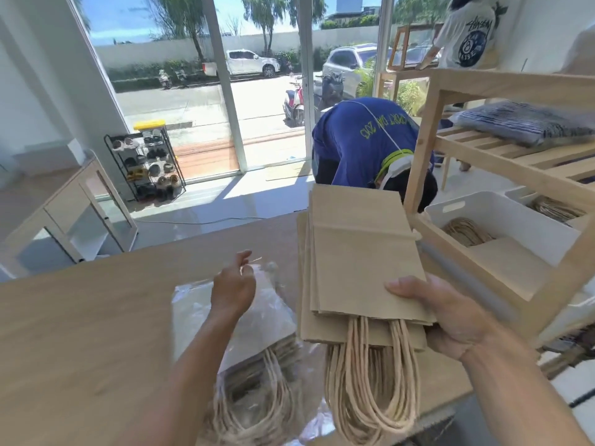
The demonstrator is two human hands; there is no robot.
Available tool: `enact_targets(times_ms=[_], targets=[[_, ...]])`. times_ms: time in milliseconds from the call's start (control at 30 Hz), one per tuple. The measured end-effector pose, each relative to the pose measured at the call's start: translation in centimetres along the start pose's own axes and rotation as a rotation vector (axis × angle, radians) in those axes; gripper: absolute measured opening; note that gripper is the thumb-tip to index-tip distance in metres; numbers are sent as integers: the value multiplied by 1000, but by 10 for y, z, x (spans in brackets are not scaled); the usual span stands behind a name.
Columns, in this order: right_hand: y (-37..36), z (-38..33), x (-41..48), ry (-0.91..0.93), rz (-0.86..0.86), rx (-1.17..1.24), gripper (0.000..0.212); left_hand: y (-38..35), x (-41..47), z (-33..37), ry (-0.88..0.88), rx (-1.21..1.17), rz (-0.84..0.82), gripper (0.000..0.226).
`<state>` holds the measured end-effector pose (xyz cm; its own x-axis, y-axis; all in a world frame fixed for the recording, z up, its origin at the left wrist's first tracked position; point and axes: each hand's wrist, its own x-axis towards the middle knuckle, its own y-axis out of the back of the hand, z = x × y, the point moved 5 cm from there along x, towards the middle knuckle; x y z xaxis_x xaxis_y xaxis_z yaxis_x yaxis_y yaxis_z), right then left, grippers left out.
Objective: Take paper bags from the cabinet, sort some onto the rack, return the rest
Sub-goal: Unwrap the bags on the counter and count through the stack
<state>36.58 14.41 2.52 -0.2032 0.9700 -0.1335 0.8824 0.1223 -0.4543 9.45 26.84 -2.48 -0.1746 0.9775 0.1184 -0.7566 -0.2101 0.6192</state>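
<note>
A stack of paper bags point(363, 262) sits fanned in the right hand point(450, 313), thumb pressed on top at the stack's four o'clock corner, fingers clamped underneath, the twine handles point(370, 391) dangling toward six o'clock over the bench point(96, 317). Over at nine o'clock from that stack lies the rest, a plastic-wrapped bundle of bags point(257, 320), flat on the bench with its own handles spilling toward the near edge. The left hand point(233, 286) hovers over the wrapper's top, fingers loosely curled and partly spread; whether it pinches the plastic or just touches it, I cannot tell. This looks like the sorting step: one batch pulled out and ready for the rack. And there it is at two to three o'clock, the wooden rack point(457, 243), with a white bin point(521, 220) on its lower shelf already holding bags and twine. The next move, I'd judge, calls for swinging the right forearm toward three o'clock and sliding the stack in handles-up or flat without snagging those loops on the rack's post. Beyond, at twelve o'clock, a person in a blue shirt point(354, 140) bends down.
</note>
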Motion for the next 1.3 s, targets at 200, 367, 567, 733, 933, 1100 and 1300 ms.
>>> enact_targets(times_ms=[200, 367, 567, 733, 933, 1100, 1300], targets=[[-42, 15, 31, -86, -89, -14, 95, 1, -31, -75, 95, 449, -246, 58], [-59, 39, 60, -186, -97, -93, 92, 3, -45, -85, 37, 580, -319, 58], [-70, 63, 86, -306, -42, -243, 58, 19, -53, -91, 27, 390, -278, 53], [-77, 69, 104, -351, -5, -372, 28, 41, -53, -93, 119, 33, -143, 38], [-99, 65, 120, -358, -60, -687, 45, 53, -52, -92, 268, -245, -159, 62], [-128, 56, 127, -389, -72, -931, 47, 55, -53, -93, 290, -370, -212, 76], [-156, 51, 127, -409, -39, -1123, 56, 67, -53, -90, 251, -377, -152, 56]])
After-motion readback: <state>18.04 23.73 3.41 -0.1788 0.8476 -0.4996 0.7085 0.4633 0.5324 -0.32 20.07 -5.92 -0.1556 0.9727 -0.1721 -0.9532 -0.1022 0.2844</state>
